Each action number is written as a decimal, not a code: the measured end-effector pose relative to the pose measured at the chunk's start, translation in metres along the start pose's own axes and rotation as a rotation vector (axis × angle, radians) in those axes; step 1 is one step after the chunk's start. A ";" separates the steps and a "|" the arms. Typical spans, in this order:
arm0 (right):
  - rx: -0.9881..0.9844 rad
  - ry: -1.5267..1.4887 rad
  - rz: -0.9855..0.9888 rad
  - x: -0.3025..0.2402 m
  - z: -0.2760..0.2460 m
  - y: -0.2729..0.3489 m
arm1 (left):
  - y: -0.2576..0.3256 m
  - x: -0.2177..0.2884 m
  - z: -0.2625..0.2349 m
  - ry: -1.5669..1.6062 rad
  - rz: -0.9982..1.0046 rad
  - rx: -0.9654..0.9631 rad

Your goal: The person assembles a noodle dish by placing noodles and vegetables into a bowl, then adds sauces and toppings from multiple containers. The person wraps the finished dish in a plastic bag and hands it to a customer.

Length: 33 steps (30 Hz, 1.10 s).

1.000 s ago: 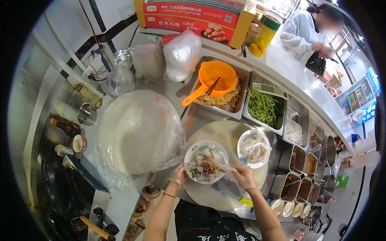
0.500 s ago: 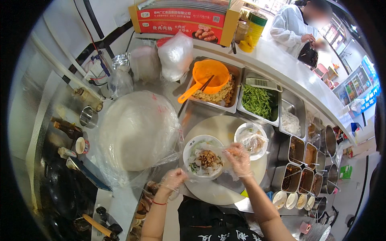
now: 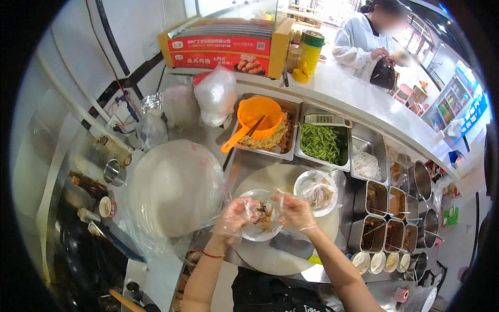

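My left hand (image 3: 236, 217) and my right hand (image 3: 296, 210) both wear thin clear gloves. Between them, fingers pinched, they hold up the edges of a clear plastic bag (image 3: 268, 209) over a white bowl (image 3: 260, 238). Some brown topping (image 3: 265, 218) shows through the film; the hands and bag hide the rest of the food. A second white bowl (image 3: 302, 204), just right of and beyond the first, holds food under a gathered clear bag (image 3: 318, 191). Both bowls stand on a round pale board (image 3: 254, 264).
Behind the board sit steel pans of brown chunks (image 3: 275, 140) with an orange strainer (image 3: 262, 117), green shreds (image 3: 319, 144) and white strands (image 3: 366, 164). Sauce tubs (image 3: 374, 234) line the right. A large film-covered round stack (image 3: 174, 187) lies left. A person (image 3: 358, 44) stands beyond the counter.
My left hand has moved up and right toward my right hand, which has shifted slightly left. The bag's edges are now raised over the bowl. The whole view has shifted somewhat.
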State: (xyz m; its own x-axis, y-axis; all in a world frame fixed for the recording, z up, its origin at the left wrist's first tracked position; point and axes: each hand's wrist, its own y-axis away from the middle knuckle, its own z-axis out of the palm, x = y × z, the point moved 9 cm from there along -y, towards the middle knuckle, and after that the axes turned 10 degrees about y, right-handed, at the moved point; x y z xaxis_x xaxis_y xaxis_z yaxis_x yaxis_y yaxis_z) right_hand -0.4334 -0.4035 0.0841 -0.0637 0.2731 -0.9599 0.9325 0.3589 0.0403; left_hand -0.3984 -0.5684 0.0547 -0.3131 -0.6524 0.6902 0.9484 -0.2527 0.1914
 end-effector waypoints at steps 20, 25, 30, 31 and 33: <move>-0.244 -1.068 0.603 0.125 0.069 0.024 | 0.029 -0.059 -0.062 0.891 -0.358 -0.031; -0.173 -0.134 0.472 0.110 0.076 -0.002 | 0.015 -0.054 -0.002 -0.332 -0.151 0.029; -0.079 -0.755 0.648 0.097 0.094 0.004 | -0.001 -0.059 -0.019 -0.446 0.006 -0.027; -0.044 -0.899 0.698 0.100 0.098 0.007 | -0.002 -0.051 -0.017 -0.508 0.104 -0.095; -0.030 -0.962 0.774 0.148 0.090 0.012 | -0.007 -0.046 -0.041 -0.748 -0.033 0.116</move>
State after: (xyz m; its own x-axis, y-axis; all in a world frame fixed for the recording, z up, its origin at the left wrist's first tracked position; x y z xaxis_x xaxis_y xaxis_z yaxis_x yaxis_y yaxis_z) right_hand -0.3998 -0.4393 -0.0828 0.8001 -0.3405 -0.4938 0.5993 0.4184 0.6825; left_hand -0.3928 -0.5660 -0.0066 -0.2635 0.0237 0.9644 0.9512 -0.1600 0.2638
